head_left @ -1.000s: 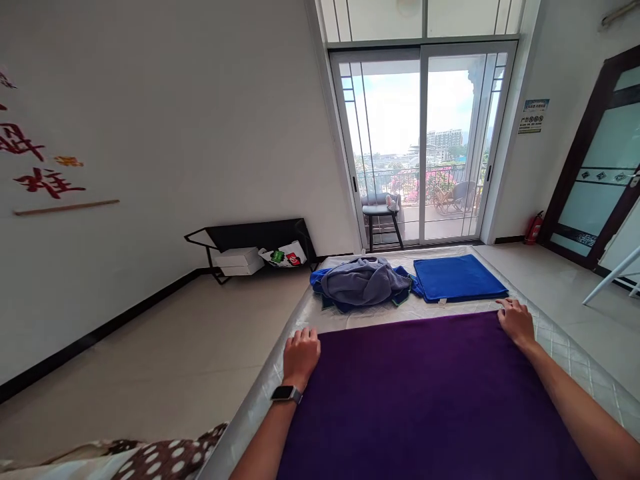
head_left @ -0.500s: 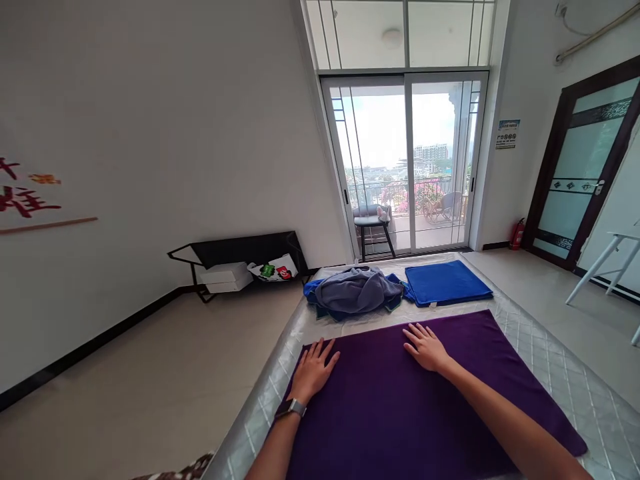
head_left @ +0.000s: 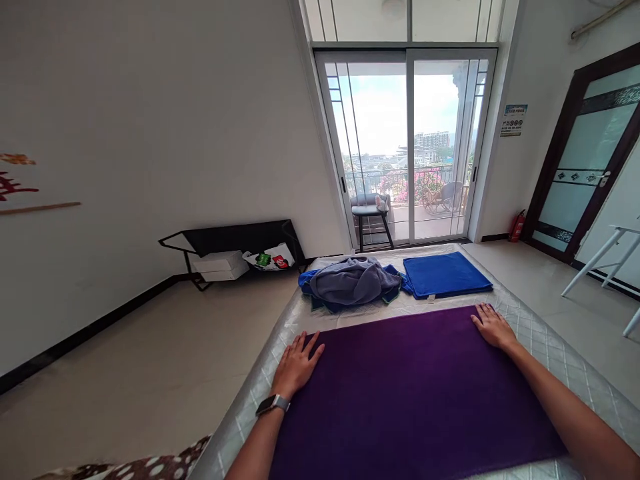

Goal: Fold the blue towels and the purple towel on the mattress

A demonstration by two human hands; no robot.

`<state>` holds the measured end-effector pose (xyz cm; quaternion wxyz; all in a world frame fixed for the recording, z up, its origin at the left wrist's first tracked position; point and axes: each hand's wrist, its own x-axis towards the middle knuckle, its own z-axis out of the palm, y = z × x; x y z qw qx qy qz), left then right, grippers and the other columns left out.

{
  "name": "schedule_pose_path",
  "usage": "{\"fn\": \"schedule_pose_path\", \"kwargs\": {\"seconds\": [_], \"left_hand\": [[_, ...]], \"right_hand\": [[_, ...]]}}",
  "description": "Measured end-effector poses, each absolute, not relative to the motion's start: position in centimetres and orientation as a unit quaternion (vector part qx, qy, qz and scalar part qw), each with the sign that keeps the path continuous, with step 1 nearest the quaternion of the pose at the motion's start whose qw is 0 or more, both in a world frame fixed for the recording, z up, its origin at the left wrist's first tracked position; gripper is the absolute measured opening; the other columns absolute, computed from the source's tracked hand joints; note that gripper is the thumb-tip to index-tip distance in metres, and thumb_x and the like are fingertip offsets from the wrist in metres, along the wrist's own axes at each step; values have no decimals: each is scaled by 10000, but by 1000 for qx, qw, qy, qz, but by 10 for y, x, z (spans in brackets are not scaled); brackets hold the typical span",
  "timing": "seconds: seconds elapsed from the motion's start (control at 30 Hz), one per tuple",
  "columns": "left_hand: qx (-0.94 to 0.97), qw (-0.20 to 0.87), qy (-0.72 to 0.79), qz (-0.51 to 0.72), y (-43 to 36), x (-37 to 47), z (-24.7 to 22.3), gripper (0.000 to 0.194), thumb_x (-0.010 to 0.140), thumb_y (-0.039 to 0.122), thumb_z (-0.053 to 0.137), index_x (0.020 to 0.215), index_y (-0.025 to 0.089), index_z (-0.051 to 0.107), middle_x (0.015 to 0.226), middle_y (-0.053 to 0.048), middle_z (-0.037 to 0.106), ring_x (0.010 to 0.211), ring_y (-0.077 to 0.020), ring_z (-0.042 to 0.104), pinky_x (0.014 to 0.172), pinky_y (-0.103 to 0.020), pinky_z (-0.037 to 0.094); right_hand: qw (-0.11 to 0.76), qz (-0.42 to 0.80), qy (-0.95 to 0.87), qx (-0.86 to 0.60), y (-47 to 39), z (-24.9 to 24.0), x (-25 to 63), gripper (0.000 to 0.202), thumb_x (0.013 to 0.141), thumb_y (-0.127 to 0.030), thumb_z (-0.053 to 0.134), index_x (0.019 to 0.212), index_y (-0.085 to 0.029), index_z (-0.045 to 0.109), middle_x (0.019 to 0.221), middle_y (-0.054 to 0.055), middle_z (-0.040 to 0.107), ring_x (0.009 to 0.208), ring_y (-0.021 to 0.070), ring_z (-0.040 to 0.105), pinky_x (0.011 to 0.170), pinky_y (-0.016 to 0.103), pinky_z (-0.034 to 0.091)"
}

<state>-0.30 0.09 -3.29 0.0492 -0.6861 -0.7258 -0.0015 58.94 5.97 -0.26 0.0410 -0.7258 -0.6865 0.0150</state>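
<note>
A purple cloth (head_left: 405, 393) lies spread flat on the pale quilted mattress (head_left: 545, 340). My left hand (head_left: 296, 363) rests palm down on its far left corner, fingers stretched out, with a watch on the wrist. Over at the far right corner lies my right hand (head_left: 494, 325), also flat with its fingers extended. Beyond the purple cloth sit a folded blue cloth (head_left: 445, 275) on the right and a crumpled heap of grey and blue cloths (head_left: 355, 281) on the left.
Left of the mattress, a black frame (head_left: 235, 240) against the wall holds white boxes (head_left: 220, 265) and a printed bag (head_left: 270, 258). A stool (head_left: 371, 217) stands near the glass sliding door (head_left: 407, 147). A fire extinguisher (head_left: 517, 225) and a white-legged stand (head_left: 600, 260) are on the right.
My right hand has slid right from the middle of the cloth's far edge to its far right corner. My left hand stays at the left corner. The view has shifted slightly.
</note>
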Motion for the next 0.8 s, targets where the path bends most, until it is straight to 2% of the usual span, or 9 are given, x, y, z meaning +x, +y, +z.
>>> {"fn": "schedule_pose_path", "kwargs": {"seconds": [0.17,0.23,0.33,0.43,0.53,0.67,0.8], "left_hand": [[-684,44,-728,-5,0,1,-28,590,1036,506,293,1573,261,306,1629,-111,312,1499,-282,277,1198,-462,255],[-677,40,-735,-14,1,4,-27,599,1036,522,270,1573,259,305,1629,-114,311,1500,-281,275,1197,-458,253],[-671,34,-741,-24,1,8,-25,607,1037,516,263,1581,247,282,1633,-128,294,1501,-280,273,1196,-461,251],[-666,27,-745,-21,1,11,-23,617,1034,515,274,1585,238,269,1634,-139,281,1504,-285,264,1198,-464,244],[-665,26,-746,-16,1,13,-21,618,1029,520,285,1583,248,274,1635,-138,278,1504,-291,261,1199,-474,239],[-673,30,-739,-13,1,11,-22,604,1037,500,274,1585,245,269,1639,-144,260,1507,-288,254,1197,-475,241],[-673,31,-738,-22,2,6,-26,601,1035,508,274,1584,261,271,1632,-128,293,1499,-285,278,1188,-480,260]], "right_hand": [[32,23,-693,-719,61,2,587,658,1007,-485,196,1554,-162,367,1630,109,325,1519,246,235,1213,483,254],[23,23,-690,-723,62,10,587,644,1003,-457,218,1538,-148,399,1608,124,364,1502,261,284,1199,501,278],[27,-6,-672,-740,61,20,572,597,987,-340,270,1524,-127,421,1568,154,425,1474,297,344,1192,554,262],[78,-53,-691,-716,55,25,519,592,963,-232,292,1532,-117,406,1563,175,420,1485,310,316,1200,576,216],[110,-10,-779,-617,44,24,431,564,996,-305,270,1498,-143,471,1576,131,408,1492,278,308,1208,502,240],[92,104,-866,-481,29,18,329,633,1017,-472,250,1544,-151,389,1621,86,325,1516,230,246,1236,415,183],[78,133,-877,-456,25,13,314,689,1008,-525,244,1569,-134,328,1638,93,269,1530,224,189,1245,422,144]]}}
